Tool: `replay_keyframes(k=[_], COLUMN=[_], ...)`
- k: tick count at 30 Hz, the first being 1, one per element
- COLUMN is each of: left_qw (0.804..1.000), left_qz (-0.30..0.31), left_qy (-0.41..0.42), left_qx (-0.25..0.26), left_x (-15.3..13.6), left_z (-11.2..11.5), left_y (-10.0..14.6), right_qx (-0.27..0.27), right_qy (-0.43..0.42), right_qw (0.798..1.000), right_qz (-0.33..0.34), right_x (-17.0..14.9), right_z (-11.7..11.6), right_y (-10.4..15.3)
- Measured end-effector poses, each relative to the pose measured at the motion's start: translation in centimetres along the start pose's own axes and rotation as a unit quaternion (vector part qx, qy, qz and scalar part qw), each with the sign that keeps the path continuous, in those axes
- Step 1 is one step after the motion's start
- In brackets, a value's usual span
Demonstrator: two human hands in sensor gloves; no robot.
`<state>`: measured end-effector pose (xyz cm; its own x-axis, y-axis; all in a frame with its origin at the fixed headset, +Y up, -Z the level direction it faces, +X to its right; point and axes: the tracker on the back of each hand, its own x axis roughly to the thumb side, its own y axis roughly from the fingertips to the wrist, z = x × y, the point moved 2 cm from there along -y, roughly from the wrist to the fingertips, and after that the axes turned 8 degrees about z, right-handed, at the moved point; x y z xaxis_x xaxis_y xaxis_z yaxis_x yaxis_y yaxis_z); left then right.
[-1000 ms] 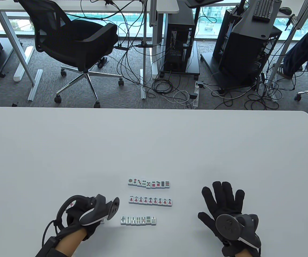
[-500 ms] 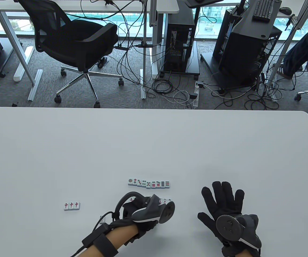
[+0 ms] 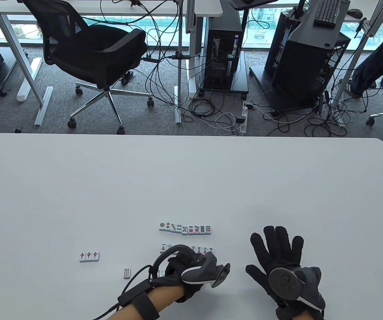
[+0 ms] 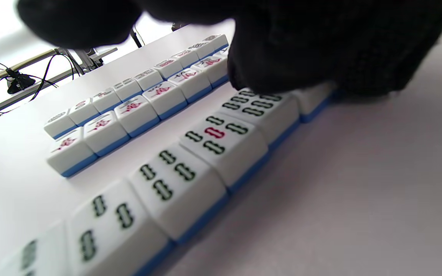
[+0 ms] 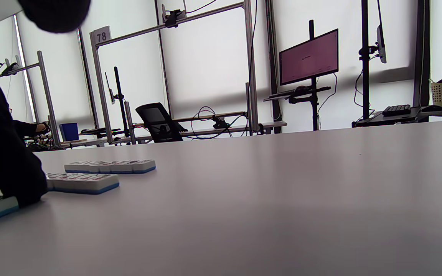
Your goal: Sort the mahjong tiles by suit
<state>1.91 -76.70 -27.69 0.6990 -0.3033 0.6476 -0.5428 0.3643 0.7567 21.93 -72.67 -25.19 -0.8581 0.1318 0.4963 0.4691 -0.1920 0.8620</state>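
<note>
Fingers (image 4: 301, 57) of left hand (image 3: 191, 271) press bamboo row (image 4: 190, 168); grip unclear. Right hand (image 3: 279, 263) flat, splayed.

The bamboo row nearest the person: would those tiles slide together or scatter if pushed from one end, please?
The bamboo row looks rigid: blocky tiles lying flat, so tipping or rolling seems unlikely. Packed edge to edge, they would probably slide together on the smooth table. An off-centre push from the left hand might buckle the line.
</note>
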Motion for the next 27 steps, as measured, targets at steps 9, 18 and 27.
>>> replay_keyframes(k=[9, 18, 27], left_qw=[0.997, 0.992, 0.986], left_qz=[-0.012, -0.110, -0.165], left_qy=[-0.030, -0.033, 0.019], left_qx=[0.070, 0.045, -0.011], left_x=[-2.2, -9.6, -12.5], left_z=[-1.1, 2.2, 7.8], left_y=[3.1, 9.9, 12.5], right_qx=[0.002, 0.004, 0.011], right_qy=[0.002, 0.008, 0.017], right_qw=[1.000, 1.000, 1.000], right_qz=[-0.002, -0.005, -0.007], right_x=[0.0, -0.1, 0.1], right_z=[0.0, 0.0, -0.1], right_y=[0.0, 0.0, -0.1])
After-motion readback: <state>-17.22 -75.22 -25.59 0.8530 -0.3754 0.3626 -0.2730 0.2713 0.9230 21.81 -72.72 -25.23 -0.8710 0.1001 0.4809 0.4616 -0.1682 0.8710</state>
